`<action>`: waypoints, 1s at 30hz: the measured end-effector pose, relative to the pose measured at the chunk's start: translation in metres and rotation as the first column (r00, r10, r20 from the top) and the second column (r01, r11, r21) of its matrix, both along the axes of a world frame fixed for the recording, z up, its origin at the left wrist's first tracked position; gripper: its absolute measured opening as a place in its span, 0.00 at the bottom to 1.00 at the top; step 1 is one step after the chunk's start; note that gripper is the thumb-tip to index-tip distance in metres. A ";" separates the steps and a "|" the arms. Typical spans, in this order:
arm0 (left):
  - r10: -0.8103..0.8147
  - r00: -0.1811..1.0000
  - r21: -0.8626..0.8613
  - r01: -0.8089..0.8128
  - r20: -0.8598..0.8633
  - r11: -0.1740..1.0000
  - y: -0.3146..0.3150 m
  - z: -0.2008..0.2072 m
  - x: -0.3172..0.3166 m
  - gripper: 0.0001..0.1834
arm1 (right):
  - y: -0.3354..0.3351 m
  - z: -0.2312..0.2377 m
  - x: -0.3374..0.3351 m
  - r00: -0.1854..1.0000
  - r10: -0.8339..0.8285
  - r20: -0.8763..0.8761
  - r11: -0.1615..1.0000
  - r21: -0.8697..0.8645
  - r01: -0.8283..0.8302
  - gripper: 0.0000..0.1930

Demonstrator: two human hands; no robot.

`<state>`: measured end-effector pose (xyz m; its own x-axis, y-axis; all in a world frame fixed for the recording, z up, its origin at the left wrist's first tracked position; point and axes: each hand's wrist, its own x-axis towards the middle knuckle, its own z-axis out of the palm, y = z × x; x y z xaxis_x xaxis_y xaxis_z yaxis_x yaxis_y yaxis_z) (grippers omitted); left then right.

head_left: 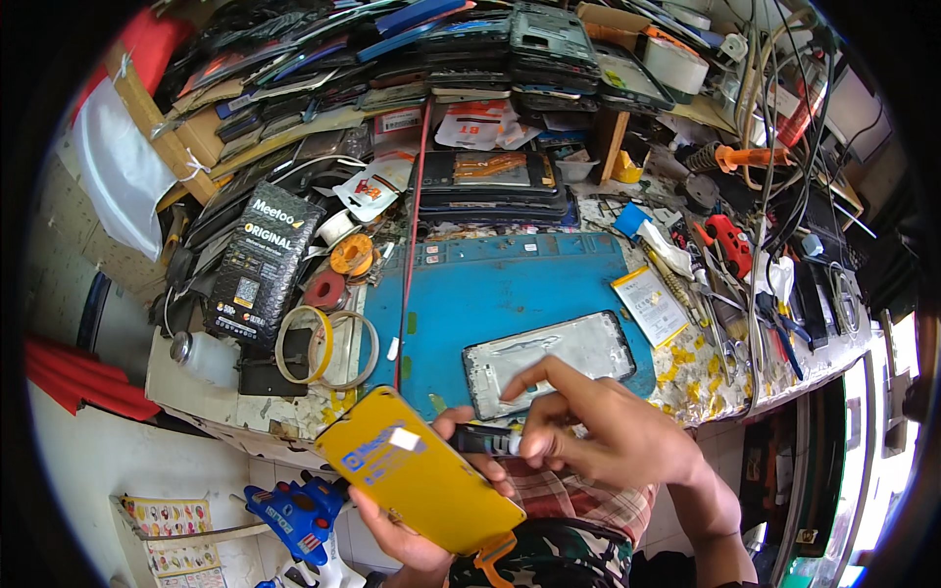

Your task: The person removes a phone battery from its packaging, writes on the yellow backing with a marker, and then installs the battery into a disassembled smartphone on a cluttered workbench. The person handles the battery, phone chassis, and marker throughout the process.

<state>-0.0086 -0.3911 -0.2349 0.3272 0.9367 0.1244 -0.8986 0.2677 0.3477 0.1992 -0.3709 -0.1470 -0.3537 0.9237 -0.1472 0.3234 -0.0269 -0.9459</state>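
My left hand (407, 537) is closed round a phone screen (421, 475) with yellow film on its face, tilted in front of the bench edge. An orange ribbon cable (493, 561) hangs off its lower end. Beside the screen's right edge, against my left fingers, lies a dark tube (478, 438) with a pale end; its exact kind is unclear. The right hand (613, 431) pinches that pale end between thumb and fingers. Just beyond my right hand, a phone frame (549, 355) with a silvery inside rests on the blue work mat (490, 284).
Tape rolls (305, 345), a solder wire spool (351, 255) and a black packet (260, 265) stand left of the mat. Right are a phone battery (651, 307), pliers (781, 328) and loose cables. Phones lie stacked (490, 186) at the back. A thin red cord (416, 186) hangs across the mat.
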 end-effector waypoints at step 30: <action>0.379 0.926 0.071 -0.378 0.001 0.923 0.025 0.014 -0.035 0.46 | 0.118 -0.047 -0.051 0.741 -0.087 0.666 0.497 0.674 -0.547 0.10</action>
